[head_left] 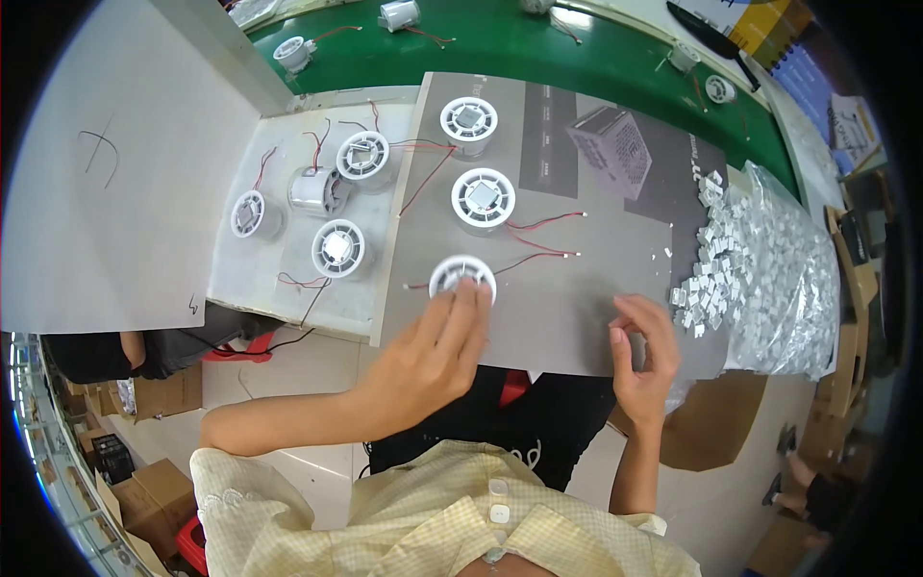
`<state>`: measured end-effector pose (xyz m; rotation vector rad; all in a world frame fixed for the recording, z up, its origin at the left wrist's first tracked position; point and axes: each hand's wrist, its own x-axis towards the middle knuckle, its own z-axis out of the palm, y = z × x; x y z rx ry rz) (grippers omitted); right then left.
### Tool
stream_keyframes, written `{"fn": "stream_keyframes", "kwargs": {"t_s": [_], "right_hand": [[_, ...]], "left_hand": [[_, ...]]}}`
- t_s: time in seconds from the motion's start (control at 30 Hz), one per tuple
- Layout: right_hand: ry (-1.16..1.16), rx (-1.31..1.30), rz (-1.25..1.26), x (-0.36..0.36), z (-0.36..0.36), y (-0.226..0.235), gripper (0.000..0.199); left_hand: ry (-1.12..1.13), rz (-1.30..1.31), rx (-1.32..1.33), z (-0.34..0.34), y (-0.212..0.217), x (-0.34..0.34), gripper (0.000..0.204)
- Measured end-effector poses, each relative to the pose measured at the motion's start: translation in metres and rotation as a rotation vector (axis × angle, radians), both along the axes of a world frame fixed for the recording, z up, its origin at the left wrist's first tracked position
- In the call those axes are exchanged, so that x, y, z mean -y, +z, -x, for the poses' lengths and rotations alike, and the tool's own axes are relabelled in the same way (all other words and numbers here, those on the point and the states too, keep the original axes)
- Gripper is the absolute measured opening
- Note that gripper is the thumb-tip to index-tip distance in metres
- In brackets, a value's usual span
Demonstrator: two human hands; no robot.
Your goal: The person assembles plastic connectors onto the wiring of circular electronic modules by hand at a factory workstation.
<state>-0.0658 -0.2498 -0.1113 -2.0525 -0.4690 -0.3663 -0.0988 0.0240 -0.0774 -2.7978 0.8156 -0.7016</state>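
Note:
My left hand point(433, 338) reaches over the nearest round white spoked housing point(462, 262), its fingers together and fingertips on the top face. The thumb and whatever lies under the fingertips are hidden. Two more such units, an upper housing point(469, 119) and a middle housing point(484, 198), stand upright behind it in a row, each with a square silvery piece at its centre. Thin red and dark wires point(543, 223) trail from them across the grey board point(577, 298). To the right, my right hand point(646, 358) hovers at the board's near edge, fingers loosely curved, thumb apart, nothing visible in it.
Small white connector-like pieces point(707, 274) are heaped at the right, beside a clear plastic bag point(784, 279) full of them. Several more housings point(338, 248) occupy the white surface at left, one lying sideways. Others rest on the green strip point(510, 58) behind. A white panel point(106, 192) rises at left.

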Motion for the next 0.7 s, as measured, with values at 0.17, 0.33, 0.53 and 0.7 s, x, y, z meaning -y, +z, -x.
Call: {"fn": "stream_keyframes", "kwargs": {"t_s": [0.17,0.33,0.53,0.7], "right_hand": [[-0.008,-0.098,0.001,0.013,0.01,0.0,0.025],[-0.009,-0.148,-0.012,0.018,0.01,0.004,0.023],[0.063,-0.103,0.099,0.006,-0.038,0.041,0.023],[0.287,0.002,0.208,-0.082,-0.174,0.074,0.032]], "left_hand": [[-0.09,0.355,-0.589,-0.031,0.03,-0.019,0.041],[-0.296,0.668,-0.876,-0.077,0.019,-0.045,0.045],[-0.248,0.721,-0.78,-0.059,0.012,-0.04,0.044],[-0.057,0.935,-0.648,-0.04,-0.018,-0.03,0.044]]}}
